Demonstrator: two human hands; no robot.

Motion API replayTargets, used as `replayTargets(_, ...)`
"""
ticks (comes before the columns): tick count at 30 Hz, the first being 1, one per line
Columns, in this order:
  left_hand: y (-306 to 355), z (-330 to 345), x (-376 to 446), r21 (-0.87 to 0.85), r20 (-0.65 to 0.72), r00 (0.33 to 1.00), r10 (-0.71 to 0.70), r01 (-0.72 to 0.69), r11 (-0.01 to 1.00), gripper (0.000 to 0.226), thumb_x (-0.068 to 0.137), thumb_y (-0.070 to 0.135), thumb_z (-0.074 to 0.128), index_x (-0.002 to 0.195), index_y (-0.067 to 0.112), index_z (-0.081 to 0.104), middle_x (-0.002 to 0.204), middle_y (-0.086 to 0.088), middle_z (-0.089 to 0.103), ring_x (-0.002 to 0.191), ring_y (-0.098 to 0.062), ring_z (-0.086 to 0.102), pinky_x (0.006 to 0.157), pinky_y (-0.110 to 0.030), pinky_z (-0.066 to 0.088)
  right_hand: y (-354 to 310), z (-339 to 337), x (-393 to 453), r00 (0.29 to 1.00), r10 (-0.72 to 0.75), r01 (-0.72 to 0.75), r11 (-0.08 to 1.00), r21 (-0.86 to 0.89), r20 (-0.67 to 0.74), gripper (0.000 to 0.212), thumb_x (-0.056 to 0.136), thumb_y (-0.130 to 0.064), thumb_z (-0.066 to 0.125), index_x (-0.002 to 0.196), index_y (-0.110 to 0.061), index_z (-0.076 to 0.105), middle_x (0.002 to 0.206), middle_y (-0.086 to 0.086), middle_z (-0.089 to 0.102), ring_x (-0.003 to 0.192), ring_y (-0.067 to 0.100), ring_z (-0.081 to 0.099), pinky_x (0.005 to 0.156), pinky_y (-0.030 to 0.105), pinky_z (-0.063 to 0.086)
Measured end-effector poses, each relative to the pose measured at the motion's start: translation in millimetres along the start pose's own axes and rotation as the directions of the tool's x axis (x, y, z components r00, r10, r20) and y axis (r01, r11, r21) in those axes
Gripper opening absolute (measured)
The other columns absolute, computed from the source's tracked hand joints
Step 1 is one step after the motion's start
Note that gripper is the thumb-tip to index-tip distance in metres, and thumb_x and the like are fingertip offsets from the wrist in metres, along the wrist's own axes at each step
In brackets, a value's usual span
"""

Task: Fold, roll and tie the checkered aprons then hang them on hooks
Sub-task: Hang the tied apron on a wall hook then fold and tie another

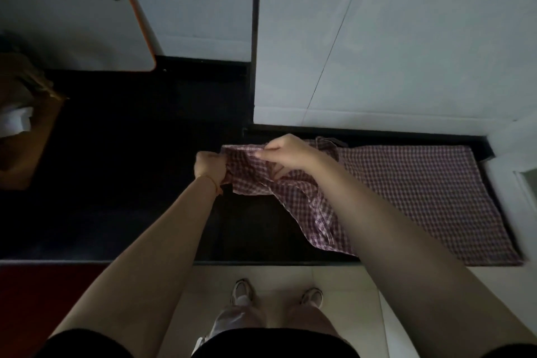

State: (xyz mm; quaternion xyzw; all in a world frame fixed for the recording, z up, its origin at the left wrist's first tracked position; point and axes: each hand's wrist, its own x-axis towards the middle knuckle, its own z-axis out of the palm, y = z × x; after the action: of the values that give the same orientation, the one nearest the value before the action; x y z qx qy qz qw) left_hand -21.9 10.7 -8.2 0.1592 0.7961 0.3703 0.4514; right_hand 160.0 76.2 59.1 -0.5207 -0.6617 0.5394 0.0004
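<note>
A dark worktop [130, 183] runs across the view, its front edge above a pale tiled floor [276, 279]. On its right part a checkered apron [421, 192] lies spread flat. At the far left a brown box [32, 136] with white paper in it sits on the worktop.
</note>
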Motion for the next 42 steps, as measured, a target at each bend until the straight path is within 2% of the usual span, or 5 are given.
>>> replayTargets(11, -7.5, 40.2, -19.6, 0.262, 0.062, 0.992, -0.110, 0.090, 0.961, 0.100, 0.079, 0.047, 0.074, 0.149, 0.003, 0.018, 0.144, -0.018, 0.043, 0.128, -0.038, 0.048, 0.097, -0.044, 0.046, 94.4, -35.3, -7.3, 0.644, 0.234, -0.298, 0.954, 0.043, -0.729, 0.020, 0.093, -0.020, 0.060, 0.109, -0.009, 0.055, 0.112, 0.008, 0.060, 0.089, 0.024, 0.061, 0.065, 0.030, 0.047)
replayTargets(27, -39.7, 34.5, -24.7, 0.459, -0.337, 0.888, 0.314, -0.136, 0.878, 0.040, 0.081, 0.001, 0.055, 0.120, 0.003, 0.047, 0.127, -0.018, 0.049, 0.117, -0.036, 0.049, 0.095, -0.048, 0.043, 139.6, -17.0, -7.2, 0.809, 0.531, -0.414, 0.818, 0.399, -0.251, 0.037, 0.089, -0.019, 0.071, 0.119, 0.000, 0.064, 0.119, 0.014, 0.067, 0.097, 0.027, 0.064, 0.081, 0.030, 0.052)
replayTargets(30, -40.4, 53.8, -44.1, 0.691, 0.117, 0.651, 0.750, -0.595, 0.410, 0.034, 0.078, 0.007, 0.058, 0.111, 0.012, 0.059, 0.116, -0.006, 0.055, 0.110, -0.025, 0.049, 0.098, -0.044, 0.042, 131.3, -17.8, -4.0, 0.842, 0.520, -0.331, 0.706, 0.626, -0.142, 0.052, 0.085, -0.025, 0.078, 0.128, -0.003, 0.060, 0.125, 0.011, 0.066, 0.109, 0.027, 0.063, 0.098, 0.039, 0.050)
replayTargets(35, -47.5, 75.7, -37.5, 0.778, 0.567, 0.815, 0.120, -0.578, 0.246, 0.056, 0.099, 0.051, 0.038, 0.148, 0.024, 0.040, 0.158, -0.005, 0.027, 0.144, -0.027, 0.026, 0.118, -0.049, 0.022, 93.9, -30.5, -14.4, 0.943, 0.308, -0.081, 0.582, 0.810, -0.128, 0.040, 0.097, -0.004, 0.058, 0.137, -0.004, 0.055, 0.133, 0.016, 0.060, 0.115, 0.023, 0.064, 0.099, 0.033, 0.053)
replayTargets(42, -9.3, 78.1, -45.4, 0.546, 0.546, 0.832, 0.102, -0.445, 0.709, 0.032, 0.101, 0.040, 0.041, 0.101, 0.018, 0.064, 0.104, -0.002, 0.065, 0.106, -0.023, 0.060, 0.097, -0.040, 0.047, 56.1, -64.9, -43.3, 0.982, 0.101, 0.077, 0.555, 0.828, -0.159, 0.031, 0.104, -0.030, 0.048, 0.099, -0.004, 0.064, 0.065, 0.005, 0.063, 0.062, 0.021, 0.063, 0.064, 0.031, 0.055)
